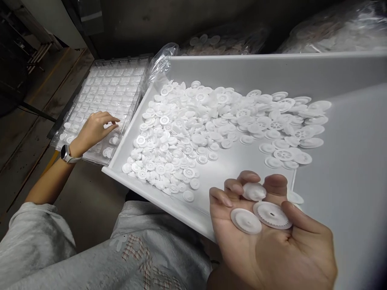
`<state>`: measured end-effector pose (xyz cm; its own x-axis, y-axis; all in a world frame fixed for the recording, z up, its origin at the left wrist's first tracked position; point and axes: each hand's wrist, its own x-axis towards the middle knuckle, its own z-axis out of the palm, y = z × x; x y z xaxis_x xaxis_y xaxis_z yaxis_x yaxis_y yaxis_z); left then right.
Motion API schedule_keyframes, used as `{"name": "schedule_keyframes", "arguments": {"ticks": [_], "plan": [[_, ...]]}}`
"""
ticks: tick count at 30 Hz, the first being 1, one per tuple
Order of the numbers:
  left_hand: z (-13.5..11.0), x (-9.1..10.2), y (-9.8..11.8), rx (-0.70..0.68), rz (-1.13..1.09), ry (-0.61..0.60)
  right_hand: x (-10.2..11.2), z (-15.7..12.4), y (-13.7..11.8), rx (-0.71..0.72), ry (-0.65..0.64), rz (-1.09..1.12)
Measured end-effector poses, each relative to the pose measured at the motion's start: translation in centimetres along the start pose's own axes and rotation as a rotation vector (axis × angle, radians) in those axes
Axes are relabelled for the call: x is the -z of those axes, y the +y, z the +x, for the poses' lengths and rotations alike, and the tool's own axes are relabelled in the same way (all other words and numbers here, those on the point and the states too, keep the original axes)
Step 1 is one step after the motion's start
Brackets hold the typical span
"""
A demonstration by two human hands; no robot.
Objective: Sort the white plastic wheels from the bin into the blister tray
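Note:
Palm up over the large bin (341,169), my right hand (272,237) cradles white plastic gears (272,214) with its fingers curled around them. One is a large toothed disc; a smaller disc (246,220) lies beside it, and another gear (254,191) rests against the fingers. On the left, my left hand (98,127) reaches over the clear compartment tray (113,86). Its thumb and forefinger come together in a pinch, but what is between them is too small to make out. Several gears (107,152) lie in tray pockets near that hand.
A wide heap of loose white gears (199,125) covers the bin's left and middle. Clear plastic film (163,60) hangs at the bin's far left corner. Behind the bin stand bags of parts (341,32). The bin's raised front edge (157,203) runs before my body.

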<state>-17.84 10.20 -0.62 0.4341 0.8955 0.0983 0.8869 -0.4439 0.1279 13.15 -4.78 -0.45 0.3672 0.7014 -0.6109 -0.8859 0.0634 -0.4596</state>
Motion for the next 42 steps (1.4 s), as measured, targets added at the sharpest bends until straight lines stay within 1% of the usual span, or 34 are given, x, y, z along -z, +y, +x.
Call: {"name": "schedule_keyframes", "arguments": {"ticks": [2, 3, 5, 7, 9, 12, 14, 16, 18, 20, 21, 22, 23, 25, 26, 27, 28, 31, 33, 36, 40, 42], "plan": [[0.0, 0.6, 1.6, -0.039, 0.047, 0.041, 0.0, 0.0, 0.0, -0.011, 0.020, -0.001], [0.0, 0.8, 2.7, -0.082, 0.063, 0.025, -0.1, 0.0, -0.1, -0.017, 0.035, -0.001], [0.3, 0.7, 4.7, -0.201, 0.084, -0.077, -0.3, 0.0, 0.0, -0.016, 0.058, 0.006], [0.9, 0.2, 6.2, -0.298, 0.107, -0.189, -0.5, 0.0, 0.1, 0.000, 0.059, 0.016], [1.4, -0.5, 7.0, -0.347, 0.126, -0.252, -0.5, -0.1, 0.2, 0.011, 0.058, 0.020], [1.9, -1.2, 6.9, -0.376, 0.133, -0.268, -0.2, 0.0, 0.1, 0.006, 0.032, 0.015], [1.9, -1.1, 6.9, -0.382, 0.122, -0.234, 0.2, 0.1, 0.0, 0.013, -0.016, 0.014], [1.3, -0.4, 7.6, -0.387, 0.094, -0.172, 0.6, 0.2, 0.1, 0.025, -0.055, 0.015], [0.3, 0.7, 9.0, -0.411, 0.048, -0.108, 0.7, 0.2, 0.4, 0.034, -0.048, 0.021], [-1.1, 1.7, 11.1, -0.466, 0.000, -0.040, 0.2, -0.1, 1.3, 0.043, -0.003, 0.058], [-1.9, 2.0, 12.2, -0.507, -0.018, 0.023, -0.3, -0.3, 1.8, 0.023, 0.004, 0.080], [-2.7, 2.2, 13.3, -0.563, -0.039, 0.145, -0.8, -0.6, 2.5, -0.026, -0.009, 0.101], [-3.4, 2.1, 14.3, -0.596, -0.090, 0.215, -1.4, -0.9, 3.1, -0.110, -0.042, 0.112], [-4.5, 1.6, 15.8, -0.576, -0.194, 0.302, -2.4, -1.2, 4.1, -0.295, -0.117, 0.123], [-4.9, 1.1, 16.3, -0.538, -0.233, 0.315, -2.8, -1.2, 4.5, -0.355, -0.144, 0.129], [-5.2, 0.5, 16.6, -0.505, -0.262, 0.327, -3.0, -1.1, 4.7, -0.380, -0.162, 0.138], [-5.4, 0.0, 16.9, -0.475, -0.278, 0.329, -3.0, -1.0, 4.9, -0.372, -0.176, 0.146], [-5.7, -1.5, 17.3, -0.436, -0.294, 0.341, -2.4, -0.4, 5.0, -0.273, -0.237, 0.151], [-5.8, -2.2, 17.5, -0.426, -0.326, 0.374, -2.0, -0.1, 4.9, -0.205, -0.253, 0.155], [-6.0, -2.6, 17.6, -0.392, -0.395, 0.393, -1.7, -0.1, 4.9, -0.150, -0.245, 0.162], [-6.3, -2.9, 17.5, -0.388, -0.434, 0.324, -1.7, -0.1, 4.9, -0.115, -0.261, 0.141], [-6.5, -3.0, 17.5, -0.392, -0.445, 0.336, -1.7, -0.2, 4.9, -0.111, -0.271, 0.134]]}}
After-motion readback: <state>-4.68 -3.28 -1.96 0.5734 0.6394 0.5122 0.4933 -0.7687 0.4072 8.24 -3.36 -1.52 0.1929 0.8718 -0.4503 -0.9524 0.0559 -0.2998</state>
